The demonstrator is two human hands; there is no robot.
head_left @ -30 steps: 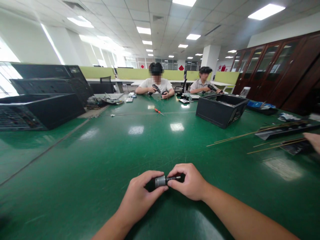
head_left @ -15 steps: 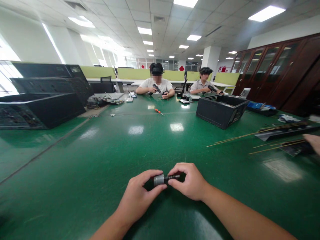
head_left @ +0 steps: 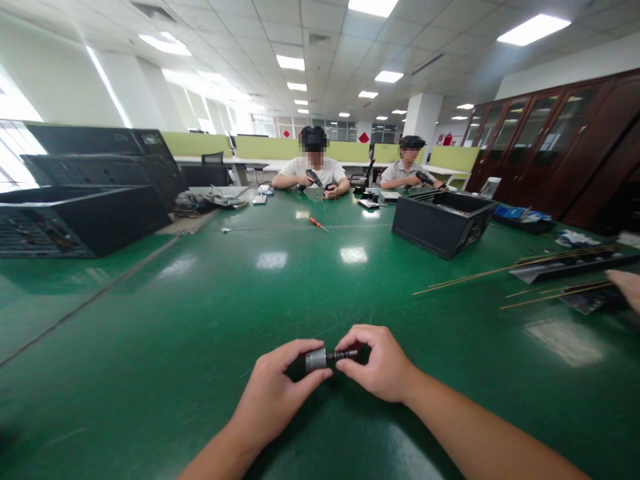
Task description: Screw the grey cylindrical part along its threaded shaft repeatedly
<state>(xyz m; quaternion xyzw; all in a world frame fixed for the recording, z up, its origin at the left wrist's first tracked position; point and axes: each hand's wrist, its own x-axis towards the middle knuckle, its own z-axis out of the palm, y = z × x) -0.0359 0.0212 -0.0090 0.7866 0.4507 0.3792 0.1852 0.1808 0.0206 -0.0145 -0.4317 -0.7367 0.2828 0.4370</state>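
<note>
Just above the green table (head_left: 210, 320), close to its near edge, my two hands hold one small part between them. My left hand (head_left: 274, 393) pinches a short grey metal cylinder (head_left: 316, 359) between thumb and fingers. From the cylinder's right end sticks a thin dark threaded shaft (head_left: 345, 355), and my right hand (head_left: 380, 363) is pinched on that shaft with thumb and forefinger. Both hands are closed.
Black computer cases (head_left: 75, 220) stand at the left, and an open black case (head_left: 443, 220) sits at the mid right. Thin brass rods (head_left: 480, 275) and dark panels lie at the right beside another person's hand (head_left: 627, 287). Two people (head_left: 313, 170) sit at the far end holding tools. A red screwdriver (head_left: 317, 223) lies mid-table.
My hands and the part have barely shifted, only a touch to the left in the picture. Nothing else has visibly moved.
</note>
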